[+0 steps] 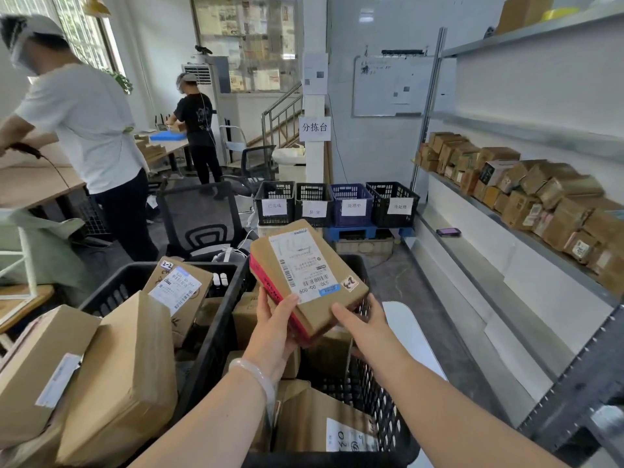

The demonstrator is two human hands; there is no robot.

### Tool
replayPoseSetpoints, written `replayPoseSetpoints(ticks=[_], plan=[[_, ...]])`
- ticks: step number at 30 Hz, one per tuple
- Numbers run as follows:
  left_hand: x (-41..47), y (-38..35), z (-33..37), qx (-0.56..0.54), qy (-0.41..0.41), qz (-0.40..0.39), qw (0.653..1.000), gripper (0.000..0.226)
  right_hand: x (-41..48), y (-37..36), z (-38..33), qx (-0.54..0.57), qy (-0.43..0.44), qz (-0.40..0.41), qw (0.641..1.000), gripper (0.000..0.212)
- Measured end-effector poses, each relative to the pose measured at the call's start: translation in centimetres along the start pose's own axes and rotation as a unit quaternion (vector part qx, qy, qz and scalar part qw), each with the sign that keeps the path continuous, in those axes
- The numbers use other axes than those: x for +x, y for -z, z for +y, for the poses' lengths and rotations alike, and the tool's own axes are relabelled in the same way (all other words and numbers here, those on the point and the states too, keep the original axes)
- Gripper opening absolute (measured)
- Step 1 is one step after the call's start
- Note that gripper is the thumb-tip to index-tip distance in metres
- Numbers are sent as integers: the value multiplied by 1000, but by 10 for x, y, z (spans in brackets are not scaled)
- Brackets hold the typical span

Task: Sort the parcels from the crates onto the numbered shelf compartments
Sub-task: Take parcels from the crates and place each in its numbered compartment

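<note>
Left hand (pixel 273 327): forearm raised from 6 o'clock, a pale bracelet (pixel 256 374) on the wrist. The thumb is laid on the top face of the parcel (pixel 304 278) at its 7 o'clock corner, fingers curled beneath.
Right hand (pixel 361 324): forearm raised from 5 o'clock. The parcel's 5 o'clock corner is gripped, thumb above, fingers hidden below.
Parcel: brown cardboard, held tilted in both hands over the near crate (pixel 374 396), at the middle of the view.
Printed label (pixel 299 258): white, with barcodes. "530- D9- 009" is read upside down; the smaller print is too fine to tell.
Red tape (pixel 270 290): run along the parcel's 9 o'clock edge, lettering partly covered.
Small sticker (pixel 349 283): handwritten, not legible.
Second parcel (pixel 179 292): stood in the left crate (pixel 216 332) at 9 o'clock, marked "2-2".
Far crates (pixel 312 192): four in a row at 12 o'clock, tagged 已完成, 异常, 处理中, 待处理.
Sign (pixel 314 128): 分拣台, fixed at 12 o'clock.
Shelf (pixel 479 251): at 3 o'clock, stacked with brown boxes (pixel 526 194).
</note>
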State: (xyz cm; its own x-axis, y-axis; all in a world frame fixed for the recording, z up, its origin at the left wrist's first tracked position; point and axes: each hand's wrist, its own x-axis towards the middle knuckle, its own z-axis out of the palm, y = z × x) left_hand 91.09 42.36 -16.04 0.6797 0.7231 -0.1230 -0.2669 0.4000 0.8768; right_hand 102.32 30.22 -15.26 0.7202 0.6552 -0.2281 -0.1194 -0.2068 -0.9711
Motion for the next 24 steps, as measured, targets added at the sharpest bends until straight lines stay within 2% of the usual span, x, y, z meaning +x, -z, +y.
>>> replayPoseSetpoints(ticks=[2, 3, 5, 7, 10, 12, 14, 16, 18, 22, 24], plan=[[-1, -3, -1, -9, 23, -20, 999, 57, 2, -4, 1, 72, -45, -41, 996, 118], [-2, -3, -2, 6, 32, -26, 999, 57, 4, -4, 2, 93, -41, -45, 994, 117], [-1, 0, -1, 76, 29, -10, 997, 76, 5, -1, -2, 99, -11, -24, 995, 115], [1, 3, 3, 186, -8, 51, 981, 101, 7, 6, -7, 61, 28, 11, 998, 111], [5, 12, 13, 389, -84, 119, 910, 112, 4, 19, -15, -24, 79, 26, 996, 93], [8, 18, 17, 510, -127, 79, 847, 106, 0, 24, -22, -79, 109, 17, 991, 75], [10, 22, 18, 561, -141, -17, 815, 95, -3, 28, -26, -113, 119, 6, 986, 62], [10, 22, 19, 566, -116, -99, 810, 90, -2, 30, -28, -117, 118, -15, 986, 48], [7, 22, 19, 548, -82, -133, 822, 87, -3, 30, -29, -115, 121, -29, 985, 44], [0, 22, 17, 496, -75, -112, 858, 74, -7, 30, -35, -126, 137, -52, 981, 41], [-2, 23, 16, 474, -75, -105, 871, 68, -8, 27, -37, -154, 160, -35, 974, 40]])
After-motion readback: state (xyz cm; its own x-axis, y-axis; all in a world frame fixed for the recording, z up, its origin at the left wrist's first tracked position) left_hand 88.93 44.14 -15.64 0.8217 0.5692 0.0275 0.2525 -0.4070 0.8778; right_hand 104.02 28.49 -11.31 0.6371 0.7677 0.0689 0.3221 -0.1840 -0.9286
